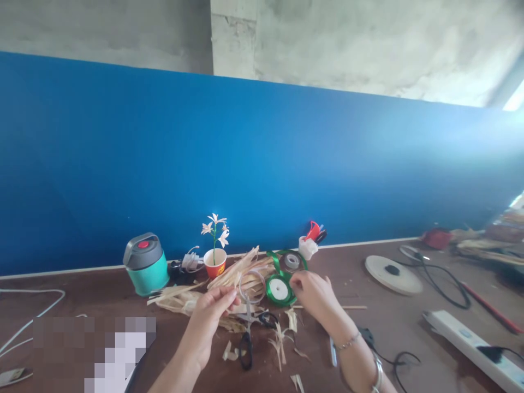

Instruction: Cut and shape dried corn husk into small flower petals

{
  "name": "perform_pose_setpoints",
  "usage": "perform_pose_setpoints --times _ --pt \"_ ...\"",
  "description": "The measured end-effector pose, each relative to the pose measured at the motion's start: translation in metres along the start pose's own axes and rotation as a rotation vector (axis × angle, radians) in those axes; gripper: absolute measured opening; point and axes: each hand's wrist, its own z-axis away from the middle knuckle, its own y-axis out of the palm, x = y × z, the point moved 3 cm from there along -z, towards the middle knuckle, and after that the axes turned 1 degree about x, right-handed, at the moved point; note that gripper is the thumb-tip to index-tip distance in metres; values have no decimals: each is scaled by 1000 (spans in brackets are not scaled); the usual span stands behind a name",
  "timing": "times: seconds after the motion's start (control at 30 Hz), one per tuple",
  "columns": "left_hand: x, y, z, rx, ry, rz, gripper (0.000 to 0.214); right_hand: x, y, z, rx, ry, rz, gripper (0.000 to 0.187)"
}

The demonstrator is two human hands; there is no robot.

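The left hand [208, 311] has its grip pinched together, contents unclear; the right hand's [314, 293] I cannot tell. Green ribbon spool [279, 290] lies beside the right; scissors [248, 318] and husks [180, 299] clutter the surface [393, 322].

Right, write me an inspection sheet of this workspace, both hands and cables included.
Surface: brown table; spills: nothing seen.
Job's things: dried strips, scissors with handles spread, green ribbon spool, cup holding white flowers.
Clutter: pale scraps near the scissors; teal container; white disc.
Left hand: grip beside a clear ring; hold unclear.
Right hand: grip at the spool's right edge; hold unclear.
Cables: white cable far left; black plug in the power strip.
Surroundings: blue partition, grey wall above.
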Motion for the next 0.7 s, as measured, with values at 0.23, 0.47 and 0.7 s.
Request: perform_pose_setpoints --times 0.23,0.47,0.7 --pt "3 6 3 -16 23 -47 27 -71 -3 16 135 197 114 32" --pt "9 12 2 -45 13 -68 34 -104 48 43 216 252 210 53" --pt "3 14 7 0 69 -109 29 -126 52 25 -51 188 -84 43"
